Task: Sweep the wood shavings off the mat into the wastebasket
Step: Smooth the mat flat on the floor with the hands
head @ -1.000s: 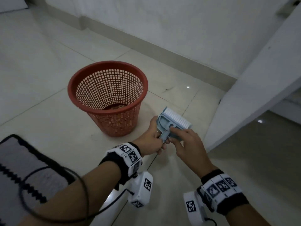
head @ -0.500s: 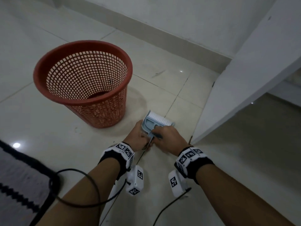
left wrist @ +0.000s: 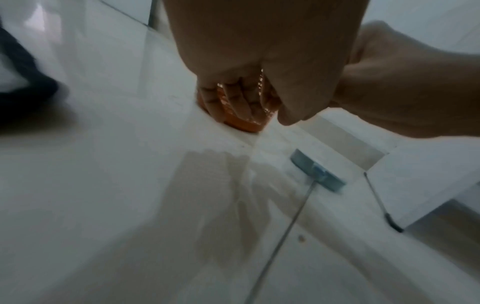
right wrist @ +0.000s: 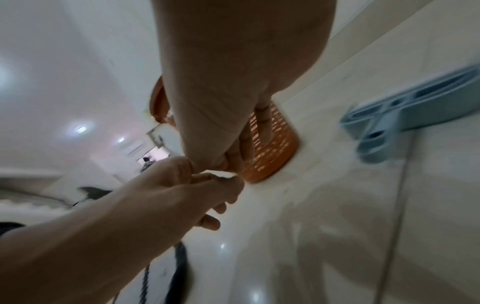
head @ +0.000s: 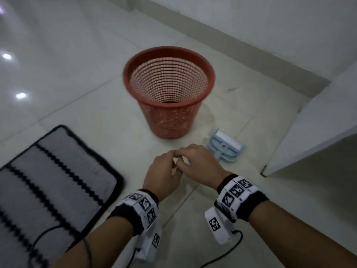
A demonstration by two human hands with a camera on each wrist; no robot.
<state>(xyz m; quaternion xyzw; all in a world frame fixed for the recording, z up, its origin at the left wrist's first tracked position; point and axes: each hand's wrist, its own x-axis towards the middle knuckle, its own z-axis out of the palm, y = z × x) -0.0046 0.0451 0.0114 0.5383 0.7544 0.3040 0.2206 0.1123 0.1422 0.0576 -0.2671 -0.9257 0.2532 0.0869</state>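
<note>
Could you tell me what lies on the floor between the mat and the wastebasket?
Nothing: in the head view only bare floor tile separates the mat from the wastebasket.

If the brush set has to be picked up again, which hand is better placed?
Right, probably. The brush set lies on the floor just beyond the right hand; the left hand is on the far side, nearer the mat.

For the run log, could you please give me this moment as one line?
brush and dustpan set: on floor, unheld | left hand and right hand: fingers touching, holding nothing visible | wastebasket: upright | mat: left
</note>
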